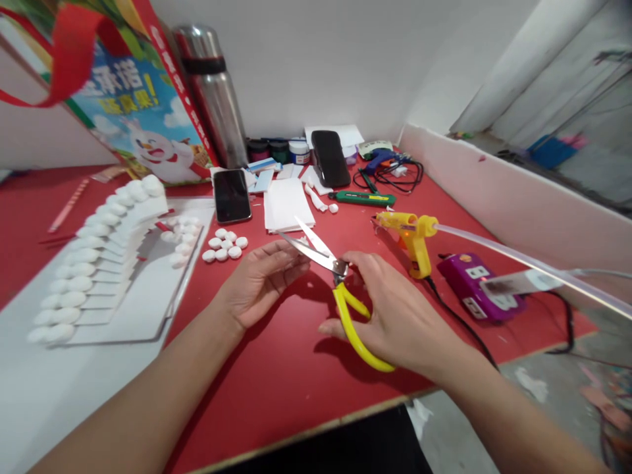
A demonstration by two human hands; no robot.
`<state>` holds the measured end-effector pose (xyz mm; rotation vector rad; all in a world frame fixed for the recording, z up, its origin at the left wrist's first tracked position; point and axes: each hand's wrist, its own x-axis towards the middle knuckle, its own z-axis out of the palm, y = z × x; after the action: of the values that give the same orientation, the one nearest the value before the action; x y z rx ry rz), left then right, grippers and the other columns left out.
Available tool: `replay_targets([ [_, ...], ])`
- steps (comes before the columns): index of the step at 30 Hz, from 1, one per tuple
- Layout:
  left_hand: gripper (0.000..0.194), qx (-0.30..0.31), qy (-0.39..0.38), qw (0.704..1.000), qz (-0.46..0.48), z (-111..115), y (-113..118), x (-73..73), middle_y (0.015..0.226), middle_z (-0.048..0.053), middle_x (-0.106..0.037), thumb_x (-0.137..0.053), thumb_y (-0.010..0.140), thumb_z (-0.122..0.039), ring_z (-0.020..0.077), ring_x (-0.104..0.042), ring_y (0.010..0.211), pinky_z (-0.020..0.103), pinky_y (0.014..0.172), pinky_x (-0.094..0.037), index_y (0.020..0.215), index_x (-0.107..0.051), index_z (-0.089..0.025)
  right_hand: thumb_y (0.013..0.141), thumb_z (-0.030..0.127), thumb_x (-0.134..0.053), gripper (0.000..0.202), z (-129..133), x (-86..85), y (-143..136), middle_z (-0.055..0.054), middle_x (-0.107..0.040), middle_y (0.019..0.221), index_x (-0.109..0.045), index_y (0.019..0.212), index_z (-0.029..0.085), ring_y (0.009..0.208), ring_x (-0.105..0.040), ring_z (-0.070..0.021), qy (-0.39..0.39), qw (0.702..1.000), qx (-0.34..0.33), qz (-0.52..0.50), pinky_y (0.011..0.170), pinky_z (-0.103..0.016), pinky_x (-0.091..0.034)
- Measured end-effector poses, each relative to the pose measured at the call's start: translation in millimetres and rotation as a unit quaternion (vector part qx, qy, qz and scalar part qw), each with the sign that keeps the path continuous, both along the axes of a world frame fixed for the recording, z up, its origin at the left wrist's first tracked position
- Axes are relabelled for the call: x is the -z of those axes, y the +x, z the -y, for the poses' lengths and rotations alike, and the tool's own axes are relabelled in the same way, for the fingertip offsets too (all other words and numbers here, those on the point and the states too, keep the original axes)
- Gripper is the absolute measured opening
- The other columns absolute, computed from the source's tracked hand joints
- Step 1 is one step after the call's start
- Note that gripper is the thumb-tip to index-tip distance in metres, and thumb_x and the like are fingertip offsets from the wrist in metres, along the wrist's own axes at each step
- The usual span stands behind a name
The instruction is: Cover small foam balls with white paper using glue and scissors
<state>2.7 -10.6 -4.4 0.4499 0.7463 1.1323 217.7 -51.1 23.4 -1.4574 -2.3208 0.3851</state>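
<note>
My right hand grips yellow-handled scissors, fingers through and around the handles. The blades stand apart and point up and left. My left hand is closed at the fingertips close to the blades, pinching a small whitish piece that is mostly hidden. Several white rounded pieces lie in a cluster on the red table beyond my left wrist. Farther left, a white stair-shaped model on a white board carries rows of similar rounded pieces along its steps.
A yellow glue gun with a long clear stick stands right of my hands, near a purple power strip. Behind lie a stack of white cards, a phone, a black case and a green cutter. A steel flask stands at the back.
</note>
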Motion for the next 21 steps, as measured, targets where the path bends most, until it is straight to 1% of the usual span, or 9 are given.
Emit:
replay_targets([
  [6, 0.009, 0.019, 0.032, 0.999, -0.002, -0.7, 0.3, -0.1, 0.082, 0.005, -0.076, -0.081, 0.075, -0.007, 0.0118, -0.072, 0.079, 0.018, 0.079, -0.060, 0.084, -0.079, -0.009, 0.071, 0.071, -0.078, 0.081, 0.4, 1.1, -2.9, -0.015, -0.065, 0.112, -0.050, 0.123, 0.016, 0.097, -0.065, -0.0319, 0.017, 1.000, -0.001, 0.019, 0.080, -0.042, -0.052],
  [10, 0.011, 0.030, 0.044, 0.998, -0.018, -0.2, 0.0, 0.0, 0.081, 0.004, -0.076, -0.082, 0.074, -0.008, 0.0115, -0.071, 0.080, 0.020, 0.081, -0.060, 0.084, -0.079, -0.011, 0.071, 0.069, -0.079, 0.079, 0.5, 1.7, -3.6, -0.014, -0.065, 0.113, -0.049, 0.124, 0.017, 0.098, -0.066, -0.0306, -0.001, 1.000, 0.003, 0.005, 0.081, -0.040, -0.052],
  [16, 0.010, 0.027, 0.042, 0.998, -0.029, 1.1, -0.3, -1.6, 0.081, 0.004, -0.076, -0.082, 0.075, -0.010, 0.0114, -0.070, 0.079, 0.020, 0.080, -0.059, 0.084, -0.079, -0.011, 0.071, 0.070, -0.078, 0.080, 1.5, 1.8, -5.8, -0.014, -0.065, 0.115, -0.049, 0.125, 0.018, 0.098, -0.067, -0.0324, -0.037, 0.999, 0.025, 0.003, 0.079, -0.041, -0.053],
  [19, 0.012, 0.019, 0.032, 0.998, -0.043, 0.8, 0.6, -2.4, 0.082, 0.004, -0.075, -0.081, 0.074, -0.008, 0.0125, -0.070, 0.079, 0.022, 0.080, -0.059, 0.085, -0.078, -0.011, 0.074, 0.067, -0.078, 0.077, 1.4, 3.1, -7.5, -0.013, -0.065, 0.113, -0.049, 0.125, 0.018, 0.096, -0.068, -0.0317, -0.063, 0.997, 0.032, -0.008, 0.079, -0.041, -0.053],
  [21, 0.013, 0.016, 0.026, 0.998, -0.051, 0.5, 1.2, -2.5, 0.081, 0.005, -0.075, -0.081, 0.074, -0.007, 0.0136, -0.070, 0.079, 0.024, 0.080, -0.059, 0.086, -0.078, -0.011, 0.076, 0.065, -0.077, 0.072, 1.4, 4.4, -7.9, -0.013, -0.066, 0.111, -0.050, 0.124, 0.018, 0.095, -0.068, -0.0312, -0.065, 0.997, 0.034, -0.020, 0.079, -0.041, -0.053],
])
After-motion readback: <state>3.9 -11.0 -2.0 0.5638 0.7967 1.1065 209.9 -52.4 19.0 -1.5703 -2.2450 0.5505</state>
